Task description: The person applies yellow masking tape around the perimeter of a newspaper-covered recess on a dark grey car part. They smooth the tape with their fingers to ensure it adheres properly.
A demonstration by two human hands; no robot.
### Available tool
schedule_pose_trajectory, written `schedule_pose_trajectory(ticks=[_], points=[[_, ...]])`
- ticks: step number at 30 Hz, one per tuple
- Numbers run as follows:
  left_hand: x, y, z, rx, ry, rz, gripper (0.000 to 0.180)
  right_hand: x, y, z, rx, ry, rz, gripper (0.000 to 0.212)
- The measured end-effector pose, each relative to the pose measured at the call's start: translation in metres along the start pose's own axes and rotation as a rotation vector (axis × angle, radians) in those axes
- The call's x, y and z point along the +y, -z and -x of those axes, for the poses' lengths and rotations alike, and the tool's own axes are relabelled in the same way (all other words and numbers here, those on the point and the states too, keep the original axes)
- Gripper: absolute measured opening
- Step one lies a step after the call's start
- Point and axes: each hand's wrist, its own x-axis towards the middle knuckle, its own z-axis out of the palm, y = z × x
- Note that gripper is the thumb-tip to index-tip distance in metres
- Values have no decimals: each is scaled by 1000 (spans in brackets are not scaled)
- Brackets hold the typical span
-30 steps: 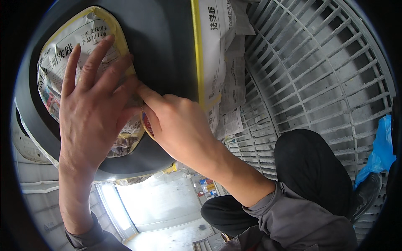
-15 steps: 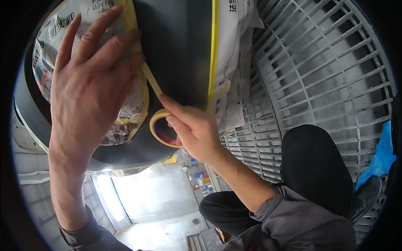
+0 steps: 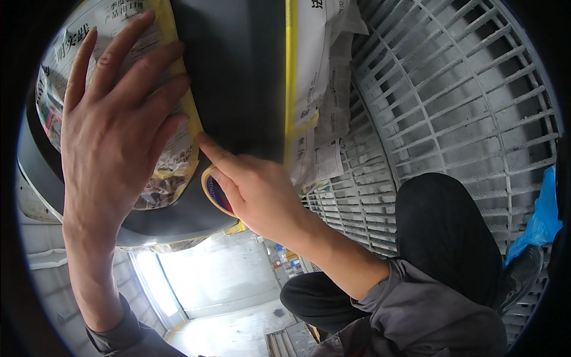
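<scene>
My left hand [image 3: 113, 119] lies with fingers spread over a sheet of newspaper [image 3: 119, 15] on a dark, curved panel [image 3: 238, 77]. Yellowish masking tape [image 3: 194, 116] runs along the sheet's right edge. Close by, my right hand [image 3: 262, 190] grips a roll of masking tape [image 3: 215, 193], its core blue and red inside. That hand's index fingertip presses on the taped edge, just below the left thumb. Part of the roll is hidden behind my right fingers. Across the panel, a brighter yellow tape strip [image 3: 290, 77] borders another newspaper sheet [image 3: 312, 71].
Whitish-grey metal grating [image 3: 440, 140] spreads along the right side. My bent knee [image 3: 446, 214] in black trousers is over it, with a blue plastic bag [image 3: 538, 217] beside my shoe [image 3: 523, 276]. Small coloured containers [image 3: 290, 257] stand beyond the panel's lower edge.
The right hand and tape roll have moved left and up towards the newspaper edge. The free span of tape between roll and sheet no longer shows. My left hand stays spread on the sheet.
</scene>
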Motion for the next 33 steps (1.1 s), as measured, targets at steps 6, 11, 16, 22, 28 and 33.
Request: schedule_pose_trajectory(ticks=[6, 11, 16, 22, 28, 33], points=[[4, 0, 4, -28, 12, -14, 44, -3, 0, 0, -5, -18, -1, 55], [5, -2, 5, -19, 10, -21, 46, -2, -2, 0, 14, -5, 14, 54], [9, 0, 6, -37, 14, 1, 48, -4, -2, -2, 22, 6, 25, 54], [19, -1, 13, -54, 29, 41, 50, -8, 0, -3, 7, -26, 52, 53], [37, -9, 17, 4, 60, 98, 47, -8, 1, -5, 22, -34, 53, 51], [47, -7, 25, -5, 66, 75, 39, -16, 1, -6, 8, -37, 24, 49]])
